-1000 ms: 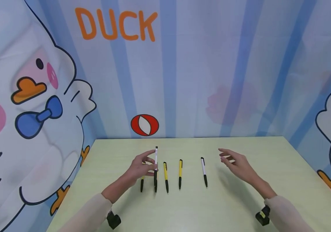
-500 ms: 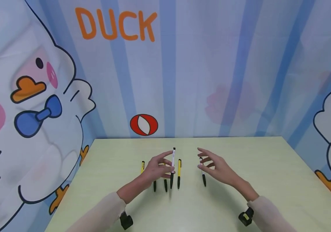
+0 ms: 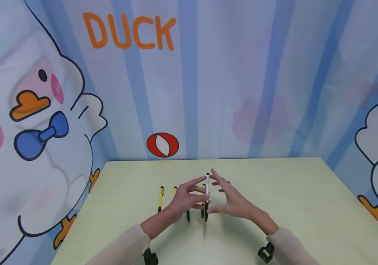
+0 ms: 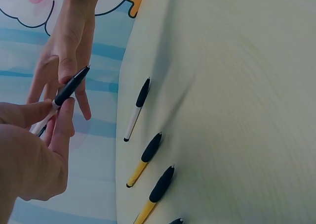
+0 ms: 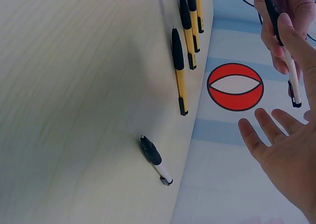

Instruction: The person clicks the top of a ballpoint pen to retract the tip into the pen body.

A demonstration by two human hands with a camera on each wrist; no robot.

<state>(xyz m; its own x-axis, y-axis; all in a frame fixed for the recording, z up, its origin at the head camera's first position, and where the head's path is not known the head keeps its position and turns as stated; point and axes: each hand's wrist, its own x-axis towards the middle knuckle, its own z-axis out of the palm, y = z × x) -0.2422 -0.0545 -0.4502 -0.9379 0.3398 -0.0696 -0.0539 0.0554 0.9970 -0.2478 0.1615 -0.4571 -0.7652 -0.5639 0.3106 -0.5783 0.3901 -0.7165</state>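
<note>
My left hand (image 3: 189,198) pinches a white ballpoint pen (image 3: 207,187) with a black grip between thumb and fingers, above the table. The pen stands near upright in the head view, tip down. My right hand (image 3: 233,200) faces it from the right with its fingers spread. In the left wrist view, the right thumb (image 4: 67,68) is right at the pen's black grip (image 4: 73,87). The other right fingers (image 5: 269,127) are extended and apart from the pen in the right wrist view. A second white pen (image 5: 160,164) lies on the table, mostly hidden behind the right hand in the head view.
Several yellow pens (image 5: 180,83) with black grips lie in a spaced row on the pale table (image 3: 116,191), partly covered by the left hand in the head view. A printed duck curtain (image 3: 222,73) hangs behind the table's far edge.
My left hand has carried the white pen rightward past the yellow pens. My right hand has moved left to meet it, its thumb now at the pen's grip.
</note>
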